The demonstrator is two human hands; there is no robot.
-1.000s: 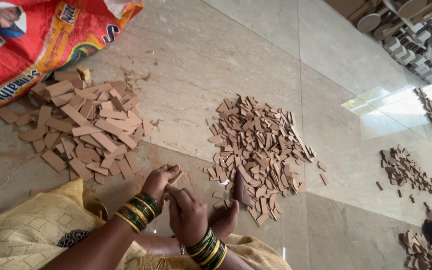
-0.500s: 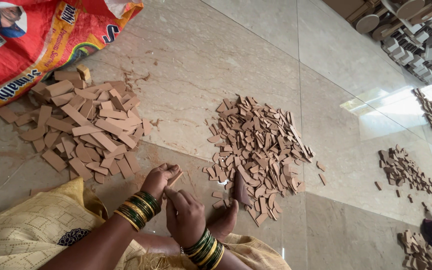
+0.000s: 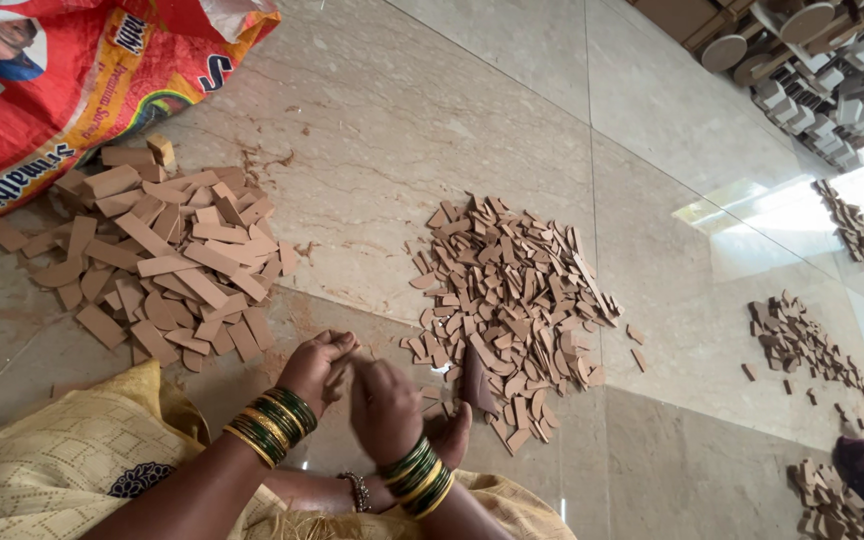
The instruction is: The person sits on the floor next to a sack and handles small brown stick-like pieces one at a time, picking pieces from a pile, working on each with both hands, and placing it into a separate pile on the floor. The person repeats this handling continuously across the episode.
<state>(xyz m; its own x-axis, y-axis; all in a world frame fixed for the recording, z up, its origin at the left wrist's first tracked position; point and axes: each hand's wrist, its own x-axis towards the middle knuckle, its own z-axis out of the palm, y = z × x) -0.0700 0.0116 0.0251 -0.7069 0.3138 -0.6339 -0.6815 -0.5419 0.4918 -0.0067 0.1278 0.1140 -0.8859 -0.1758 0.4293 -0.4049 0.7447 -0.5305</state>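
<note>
Hands are held together above the floor, low in the view: left hand curled, right hand blurred; whether a piece is gripped cannot be told. Just beyond the right hand, a pile of small brown pieces is spread. Larger brown strips lie left, before a red sack.

A single package shows: a large woven plastic sack lying on the marble floor at about ten o'clock, cut off by the top and left edges. It is mostly red, with a rainbow-coloured swirl, white and dark lettering, a small black-and-white square code near its left side and a blue-toned printed picture at its upper corner. Its open mouth, rumpled, points toward one o'clock.
</note>
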